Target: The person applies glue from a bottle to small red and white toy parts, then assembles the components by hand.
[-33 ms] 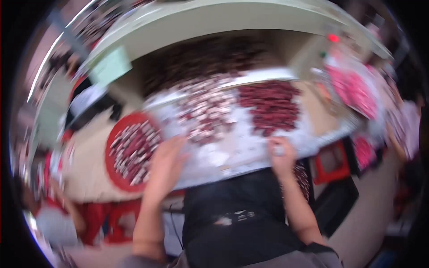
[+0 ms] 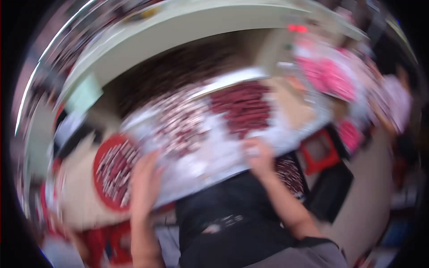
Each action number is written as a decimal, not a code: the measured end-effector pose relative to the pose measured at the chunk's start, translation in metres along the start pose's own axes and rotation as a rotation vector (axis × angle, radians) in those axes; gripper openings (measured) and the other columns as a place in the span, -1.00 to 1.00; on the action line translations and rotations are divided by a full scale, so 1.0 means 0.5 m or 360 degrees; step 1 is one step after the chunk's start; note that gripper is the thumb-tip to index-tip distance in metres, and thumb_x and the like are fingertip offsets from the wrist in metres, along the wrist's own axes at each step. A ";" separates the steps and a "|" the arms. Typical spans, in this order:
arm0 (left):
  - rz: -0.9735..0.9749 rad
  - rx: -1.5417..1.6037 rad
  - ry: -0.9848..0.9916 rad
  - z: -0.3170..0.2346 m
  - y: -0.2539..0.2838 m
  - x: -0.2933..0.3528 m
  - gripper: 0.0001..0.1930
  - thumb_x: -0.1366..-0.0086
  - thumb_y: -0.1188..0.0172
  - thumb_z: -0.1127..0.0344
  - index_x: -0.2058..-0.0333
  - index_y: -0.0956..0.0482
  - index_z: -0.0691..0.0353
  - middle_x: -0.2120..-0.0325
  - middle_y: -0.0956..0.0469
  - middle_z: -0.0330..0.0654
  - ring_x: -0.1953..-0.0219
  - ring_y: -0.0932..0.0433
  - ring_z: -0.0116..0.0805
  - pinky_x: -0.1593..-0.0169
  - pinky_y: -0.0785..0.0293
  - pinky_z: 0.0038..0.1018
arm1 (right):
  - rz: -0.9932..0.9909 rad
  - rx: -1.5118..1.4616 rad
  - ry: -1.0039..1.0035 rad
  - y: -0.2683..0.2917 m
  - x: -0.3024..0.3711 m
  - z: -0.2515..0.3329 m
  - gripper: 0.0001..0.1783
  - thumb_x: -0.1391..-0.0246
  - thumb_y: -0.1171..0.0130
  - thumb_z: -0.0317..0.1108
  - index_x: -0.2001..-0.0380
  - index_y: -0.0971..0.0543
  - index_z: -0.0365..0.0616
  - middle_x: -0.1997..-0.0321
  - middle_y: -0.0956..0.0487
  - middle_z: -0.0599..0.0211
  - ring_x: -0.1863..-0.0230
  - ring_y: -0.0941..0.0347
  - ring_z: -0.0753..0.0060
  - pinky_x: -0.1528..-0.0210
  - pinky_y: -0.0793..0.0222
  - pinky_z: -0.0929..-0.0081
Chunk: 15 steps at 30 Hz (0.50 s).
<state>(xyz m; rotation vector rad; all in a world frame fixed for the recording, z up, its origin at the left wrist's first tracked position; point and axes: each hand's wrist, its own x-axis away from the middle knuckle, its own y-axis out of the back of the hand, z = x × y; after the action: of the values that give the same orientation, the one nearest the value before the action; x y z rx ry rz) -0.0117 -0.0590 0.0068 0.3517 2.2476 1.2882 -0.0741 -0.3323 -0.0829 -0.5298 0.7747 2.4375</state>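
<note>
Motion blurs the whole view. My left hand [image 2: 146, 176] is over the left part of a white work surface [image 2: 183, 176], beside a round red tray [image 2: 99, 194]. Its fingers look stretched out, and I see nothing held. Dark red and white stick-like pieces [image 2: 117, 169] fill the tray. At the surface's right side, my right hand [image 2: 260, 157] has its fingers curled around something small and whitish, too smeared to name. Just beyond it lie dark red sticks [image 2: 243, 109] in rows. Mixed pale and red pieces [image 2: 183, 123] are heaped to their left.
A shelf [image 2: 178, 22] arches over the far side, with dark pieces beneath. Pink goods in clear bags [image 2: 326, 76] stand at the right. Below them are a red stool [image 2: 318, 152] and a black crate of pieces [image 2: 290, 174]. Other people are at both sides, one in pink [image 2: 395, 102].
The whole view has swung, so the table and its contents appear farther left and more tilted. Both hands stay near the same places on the surface.
</note>
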 end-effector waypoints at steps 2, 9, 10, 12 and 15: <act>-0.0068 0.0111 0.0152 0.033 0.028 0.034 -0.66 -0.09 0.11 0.50 0.11 -0.33 0.36 0.12 -0.34 0.01 0.03 -0.28 -0.16 -0.05 -0.11 -0.42 | 0.0244 -0.0441 0.0034 -0.062 -0.003 -0.005 -0.68 0.47 -0.02 -0.54 0.44 -0.45 -0.18 0.37 -0.44 0.18 0.25 -0.36 0.21 0.20 -0.25 0.38; 0.0197 0.0276 -0.0140 -0.095 -0.039 -0.027 -0.65 -0.20 0.09 0.28 0.08 -0.31 0.36 0.14 -0.36 0.07 0.13 -0.36 -0.12 0.09 -0.25 -0.40 | -0.0113 -0.0263 0.0326 -0.056 -0.001 0.011 -0.74 0.42 -0.12 -0.53 0.50 -0.37 -0.19 0.47 -0.38 0.28 0.36 -0.33 0.22 0.32 -0.26 0.40; 0.0224 0.0291 -0.0069 -0.100 -0.045 -0.031 -0.65 -0.20 0.08 0.28 0.08 -0.31 0.35 0.13 -0.35 0.06 0.14 -0.37 -0.13 0.10 -0.26 -0.42 | -0.0119 -0.0246 0.0322 -0.050 0.000 0.010 -0.74 0.42 -0.13 -0.52 0.50 -0.37 -0.19 0.47 -0.37 0.29 0.37 -0.32 0.23 0.34 -0.25 0.40; 0.0191 0.0375 -0.0068 -0.104 -0.043 -0.033 -0.66 -0.19 0.05 0.30 0.09 -0.33 0.34 0.15 -0.37 0.05 0.14 -0.38 -0.16 0.10 -0.26 -0.44 | -0.0154 -0.0227 0.0352 -0.052 -0.004 0.015 -0.74 0.43 -0.12 -0.53 0.50 -0.36 -0.19 0.47 -0.37 0.29 0.38 -0.32 0.24 0.34 -0.25 0.41; 0.0152 0.0401 -0.0108 -0.067 -0.048 -0.038 -0.67 -0.18 0.03 0.32 0.09 -0.34 0.34 0.18 -0.40 0.04 0.15 -0.39 -0.18 0.09 -0.27 -0.45 | -0.0172 -0.0210 0.0372 -0.062 -0.009 0.015 -0.72 0.45 -0.12 -0.55 0.51 -0.36 -0.20 0.46 -0.36 0.30 0.38 -0.31 0.24 0.35 -0.25 0.40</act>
<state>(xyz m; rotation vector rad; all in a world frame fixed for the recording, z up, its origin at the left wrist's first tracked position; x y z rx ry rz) -0.0138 -0.1046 0.0059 0.5914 2.3635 1.0220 -0.0541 -0.3074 -0.0879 -0.8965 0.6602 2.3639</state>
